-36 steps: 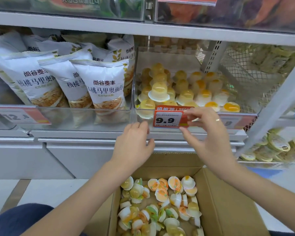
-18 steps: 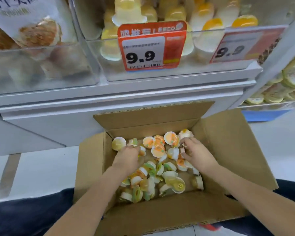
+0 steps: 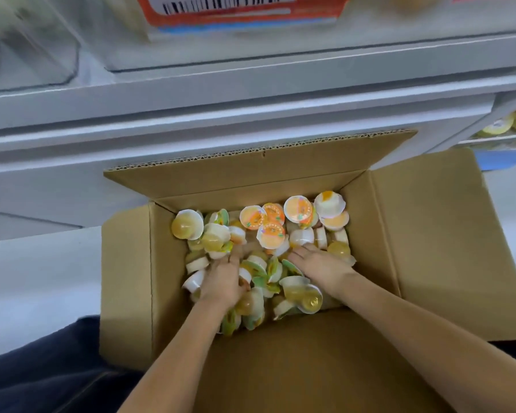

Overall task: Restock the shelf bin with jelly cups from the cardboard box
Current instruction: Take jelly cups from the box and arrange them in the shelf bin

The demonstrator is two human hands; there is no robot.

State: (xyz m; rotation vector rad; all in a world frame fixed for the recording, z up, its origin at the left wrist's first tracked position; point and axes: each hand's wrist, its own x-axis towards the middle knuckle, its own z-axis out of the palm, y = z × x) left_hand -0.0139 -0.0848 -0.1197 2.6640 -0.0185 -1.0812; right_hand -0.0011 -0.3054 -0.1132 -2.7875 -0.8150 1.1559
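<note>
**Both hands down in the box**

While the cardboard box (image 3: 429, 239) sat open below the shelf edge (image 3: 251, 93), both hands were in among the jelly cups (image 3: 268, 234) heaped on its floor. The left hand (image 3: 222, 281) lay palm down on the pile, fingers blurred, so its grip could not be told. The right hand (image 3: 319, 265) rested flat, fingers straight and close together, touching the cups. An orange price tag (image 3: 245, 10) showed above.

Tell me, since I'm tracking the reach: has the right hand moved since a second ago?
Yes. The right hand dropped from the shelf's price tag into the brown cardboard box.
</note>
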